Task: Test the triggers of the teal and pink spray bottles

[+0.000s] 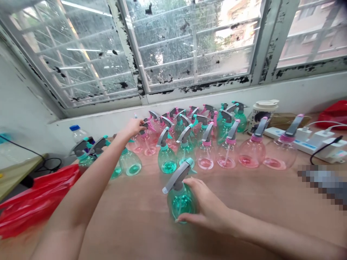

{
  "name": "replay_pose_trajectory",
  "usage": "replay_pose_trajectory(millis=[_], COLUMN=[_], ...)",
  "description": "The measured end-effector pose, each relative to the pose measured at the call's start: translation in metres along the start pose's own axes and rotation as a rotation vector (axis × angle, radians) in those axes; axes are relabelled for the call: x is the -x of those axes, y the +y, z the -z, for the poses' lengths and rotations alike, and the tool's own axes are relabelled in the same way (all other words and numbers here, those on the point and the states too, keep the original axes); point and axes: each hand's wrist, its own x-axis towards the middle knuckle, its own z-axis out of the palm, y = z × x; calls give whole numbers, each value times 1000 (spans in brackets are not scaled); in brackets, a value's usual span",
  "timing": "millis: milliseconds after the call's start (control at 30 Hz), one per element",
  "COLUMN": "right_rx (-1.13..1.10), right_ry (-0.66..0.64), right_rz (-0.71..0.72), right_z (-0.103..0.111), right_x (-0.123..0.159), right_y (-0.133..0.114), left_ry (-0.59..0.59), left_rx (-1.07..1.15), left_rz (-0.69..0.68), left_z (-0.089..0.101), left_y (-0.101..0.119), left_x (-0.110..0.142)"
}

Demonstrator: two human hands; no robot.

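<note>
My right hand (pixel 207 204) is wrapped around a clear green spray bottle (pixel 182 202) at the front middle of the table. The bottle has a grey trigger head and leans slightly, its nozzle toward the lower left. My left arm reaches across to the back, where my left hand (pixel 135 127) has its fingers closed at the grey head of a pink spray bottle (pixel 148 144). Between the hands stand another green spray bottle (pixel 166 159) and a row of pink spray bottles (pixel 206 155) running right. My left forearm partly covers several green bottles (pixel 131 162).
More pink and green spray bottles (pixel 225 122) crowd along the wall under the window. At right are a lidded cup (pixel 261 117) and a white power strip (pixel 311 146) with chargers. A red plastic bag (pixel 46 195) lies left, near a blue-capped bottle (pixel 78 133).
</note>
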Motion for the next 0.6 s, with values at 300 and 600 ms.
replay_pose_trajectory(millis=[300, 600], right_rx=[-17, -27], right_ry=[-10, -21], right_rz=[-1, 16], right_z=[2, 5], right_x=[-1, -4], right_y=[-1, -3], left_ry=[60, 200], left_rx=[15, 17], left_rz=[68, 91], left_z=[-7, -6], left_y=[0, 16], left_x=[-16, 6])
